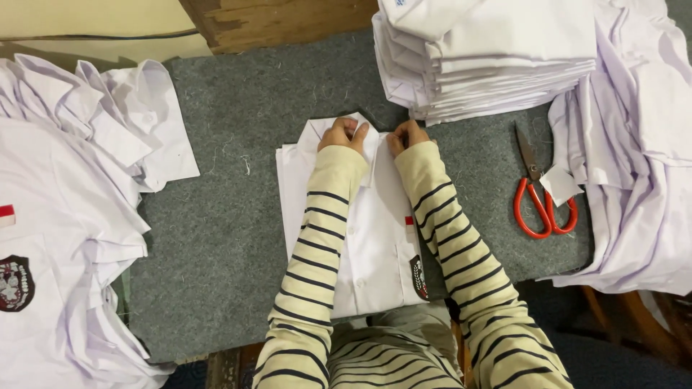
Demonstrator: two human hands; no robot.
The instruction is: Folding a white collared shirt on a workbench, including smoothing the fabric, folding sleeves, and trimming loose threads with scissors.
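**Hands at shirt collar**

Head view: folded white shirt [375,245] flat on grey mat [238,216]. Left hand [344,135] and right hand [405,135] both closed, pinching collar [372,141]. Red scissors [540,198] right, shirt stack [483,54] beyond.

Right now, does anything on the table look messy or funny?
Mostly tidy: both hands, left hand and right hand, pinch the collar of a flat white shirt. The odd bits: red-handled scissors lie with a white scrap over them, and loose white shirts sit rumpled beside a neat folded stack.
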